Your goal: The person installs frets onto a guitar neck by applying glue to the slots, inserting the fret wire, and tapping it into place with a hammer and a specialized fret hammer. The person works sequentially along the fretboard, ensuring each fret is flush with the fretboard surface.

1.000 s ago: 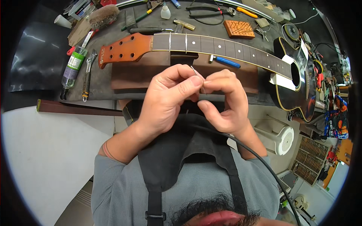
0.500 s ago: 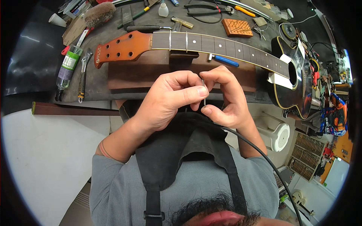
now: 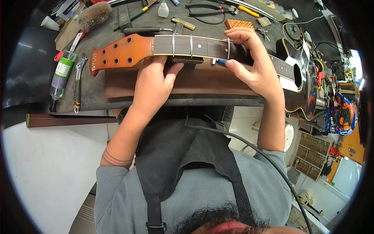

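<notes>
A guitar neck (image 3: 212, 47) with a dark fretboard and an orange headstock (image 3: 120, 50) lies across the bench. Two bright fret wires cross the board near the headstock. Farther right, a third fret wire (image 3: 229, 48) spans the board between the fingertips and thumb of my right hand (image 3: 255, 66). From the near side, my left hand (image 3: 152, 84) holds the neck by the headstock; its fingers go underneath, partly hidden, and its thumb rests near the dark support block (image 3: 187, 60). A blue-handled tool (image 3: 220, 61) lies beside my right thumb, partly covered.
The guitar body (image 3: 286, 45) rests at the right. Behind the neck lie a small hammer (image 3: 183, 24), a file (image 3: 146, 30), cutters (image 3: 210, 8) and an orange wooden block (image 3: 238, 24). A spray bottle (image 3: 62, 74) and an adjustable wrench (image 3: 79, 82) sit left.
My hands have parted and moved forward from in front of my chest. The fret wire now lies across the fretboard at my right hand; my left has gone under the neck.
</notes>
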`<state>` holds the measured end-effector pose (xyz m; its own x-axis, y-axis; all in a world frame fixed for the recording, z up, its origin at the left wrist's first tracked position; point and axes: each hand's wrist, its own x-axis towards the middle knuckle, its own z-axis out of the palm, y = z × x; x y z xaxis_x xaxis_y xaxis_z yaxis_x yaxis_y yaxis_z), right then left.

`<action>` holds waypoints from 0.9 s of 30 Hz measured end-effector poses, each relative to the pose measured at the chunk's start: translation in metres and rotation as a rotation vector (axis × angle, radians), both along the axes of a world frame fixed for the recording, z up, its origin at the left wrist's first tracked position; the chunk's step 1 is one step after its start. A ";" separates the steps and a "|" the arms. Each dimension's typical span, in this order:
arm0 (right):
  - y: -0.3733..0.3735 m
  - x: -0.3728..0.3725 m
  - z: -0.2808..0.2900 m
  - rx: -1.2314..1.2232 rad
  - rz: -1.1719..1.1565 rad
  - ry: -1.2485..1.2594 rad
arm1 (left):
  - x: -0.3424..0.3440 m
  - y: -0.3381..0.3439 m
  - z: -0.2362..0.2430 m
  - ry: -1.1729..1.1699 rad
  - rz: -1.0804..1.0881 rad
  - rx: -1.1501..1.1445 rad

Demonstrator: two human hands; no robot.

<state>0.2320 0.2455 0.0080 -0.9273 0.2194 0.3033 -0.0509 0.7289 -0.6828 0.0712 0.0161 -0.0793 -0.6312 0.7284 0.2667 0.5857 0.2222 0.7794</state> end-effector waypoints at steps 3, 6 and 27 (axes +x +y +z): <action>0.000 -0.006 -0.002 0.058 0.020 0.003 | -0.001 0.010 -0.005 -0.023 -0.036 0.032; -0.002 -0.009 -0.003 0.076 0.020 0.004 | 0.001 0.014 -0.007 -0.047 -0.033 0.078; -0.024 -0.051 0.034 0.333 0.011 -0.374 | -0.021 -0.001 -0.012 -0.266 -0.289 -0.007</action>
